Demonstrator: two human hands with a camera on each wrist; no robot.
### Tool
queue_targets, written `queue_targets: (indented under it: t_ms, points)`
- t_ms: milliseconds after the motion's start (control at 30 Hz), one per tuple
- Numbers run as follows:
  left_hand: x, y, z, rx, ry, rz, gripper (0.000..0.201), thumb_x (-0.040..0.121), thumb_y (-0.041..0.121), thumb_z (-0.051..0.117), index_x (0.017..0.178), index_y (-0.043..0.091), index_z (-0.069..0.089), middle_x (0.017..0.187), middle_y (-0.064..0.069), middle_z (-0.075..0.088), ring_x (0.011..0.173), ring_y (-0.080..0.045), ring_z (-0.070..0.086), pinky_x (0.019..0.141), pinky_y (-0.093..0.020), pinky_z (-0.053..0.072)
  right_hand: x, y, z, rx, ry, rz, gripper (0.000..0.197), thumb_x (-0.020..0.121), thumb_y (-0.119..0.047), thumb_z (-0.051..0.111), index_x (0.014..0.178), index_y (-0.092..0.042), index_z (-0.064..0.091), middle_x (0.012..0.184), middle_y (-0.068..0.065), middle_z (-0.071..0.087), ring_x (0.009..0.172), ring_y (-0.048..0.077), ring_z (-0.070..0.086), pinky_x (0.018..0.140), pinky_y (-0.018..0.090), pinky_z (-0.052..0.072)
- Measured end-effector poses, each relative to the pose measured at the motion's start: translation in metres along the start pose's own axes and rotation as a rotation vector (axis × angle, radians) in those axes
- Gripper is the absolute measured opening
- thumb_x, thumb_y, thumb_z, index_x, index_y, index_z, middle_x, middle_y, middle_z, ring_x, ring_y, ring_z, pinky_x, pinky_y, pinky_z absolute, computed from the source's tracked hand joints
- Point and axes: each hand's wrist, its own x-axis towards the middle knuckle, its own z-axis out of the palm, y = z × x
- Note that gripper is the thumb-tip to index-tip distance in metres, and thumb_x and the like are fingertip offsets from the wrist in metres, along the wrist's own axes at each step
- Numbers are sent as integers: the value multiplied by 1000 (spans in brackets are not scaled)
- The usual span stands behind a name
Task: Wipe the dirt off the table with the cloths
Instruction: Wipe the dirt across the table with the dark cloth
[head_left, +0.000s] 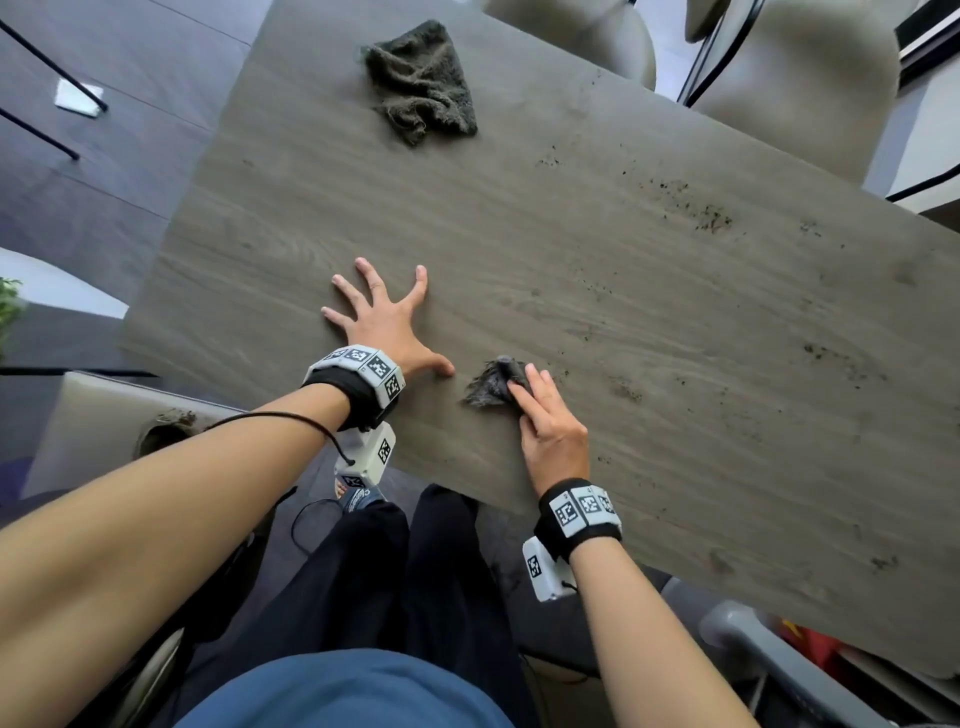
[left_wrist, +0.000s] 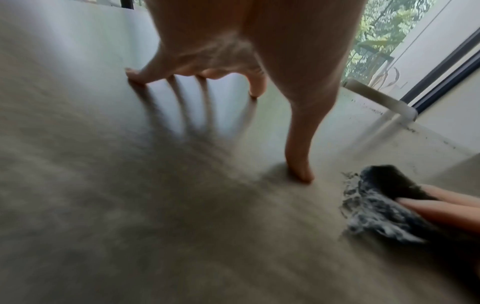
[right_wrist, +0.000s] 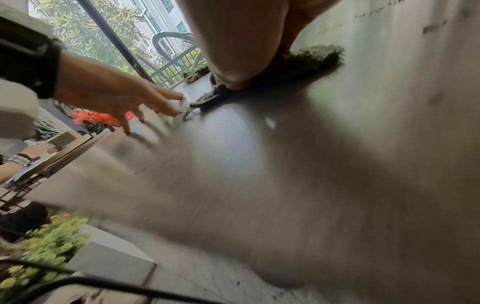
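Black wristbands (head_left: 358, 402), white coded tags (head_left: 363, 358), white camera boxes (head_left: 366, 457) beneath, thin black cable (head_left: 270, 415); blue shirt (head_left: 343, 691), black trousers (head_left: 374, 571).

Overhead head view, two low wrist views, same table (head_left: 623, 312).

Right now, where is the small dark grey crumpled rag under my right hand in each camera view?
Head: the dark grey crumpled rag lies low centre, under the right hand.
Left wrist: lower right, with fingers pressing it.
Right wrist: top centre, partly hidden by the hand.
Shared landmark: the spread left hand on the grey wood-grain table, beside the rag in all three.
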Motion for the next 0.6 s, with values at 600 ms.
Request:
queue_targets:
  t_ms: [600]
  points:
    - [10,33,-10,-111,-5,-133,157,33,71,90,151,56,-14,155,-35,-29,143,-61,-18,111,-77,9,157,70,-50,56,46,101,50,79,3,54,120,-23,69,142,0,52,135,17,45,108,24,33]
